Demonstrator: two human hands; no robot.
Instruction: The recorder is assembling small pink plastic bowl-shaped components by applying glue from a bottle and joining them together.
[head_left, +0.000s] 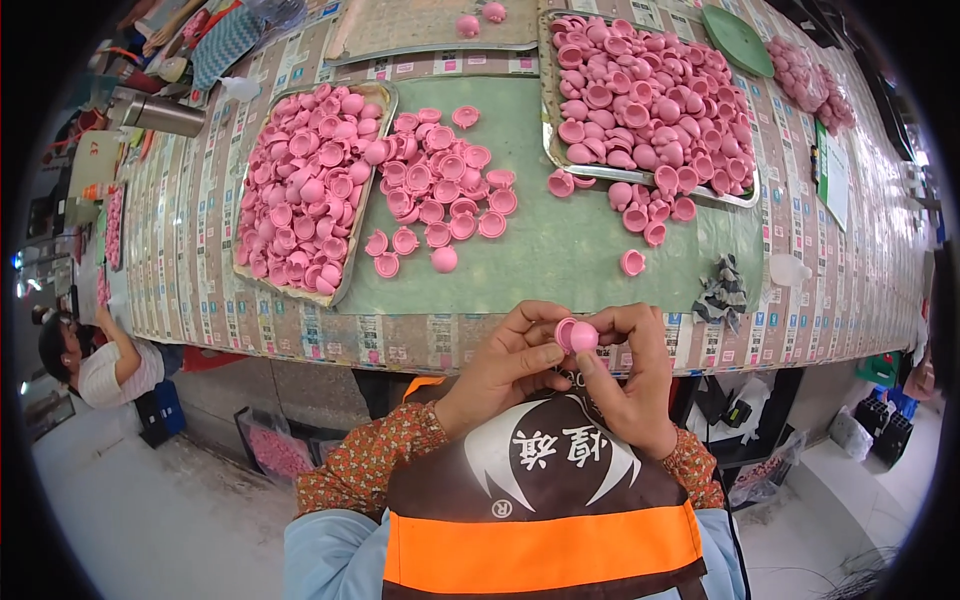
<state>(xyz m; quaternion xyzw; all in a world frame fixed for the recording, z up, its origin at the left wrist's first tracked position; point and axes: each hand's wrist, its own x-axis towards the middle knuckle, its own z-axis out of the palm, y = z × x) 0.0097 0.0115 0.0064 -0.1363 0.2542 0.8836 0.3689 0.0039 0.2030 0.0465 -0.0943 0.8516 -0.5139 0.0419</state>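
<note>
In front of my apron, my left hand (512, 358) and my right hand (636, 378) meet at the table's near edge. Between their fingertips is a small pink plastic ball shell (582, 338). Its left part shows a hollow, rimmed cup, and its right part a smooth dome; whether these are joined I cannot tell. Left fingers and thumb pinch the cup side, while the right thumb and fingers press on the dome side. Beyond the hands, a loose pile of pink shells (440, 180) lies on a green mat (520, 262), many with the hollow side up.
A metal tray (345, 285) heaped with pink shells stands left, another tray (735, 200) far right. A crumpled grey cloth (722, 292) lies near the right front. Behind are a green lid (738, 42) and a steel flask (165, 112). Another person (110, 365) sits at left.
</note>
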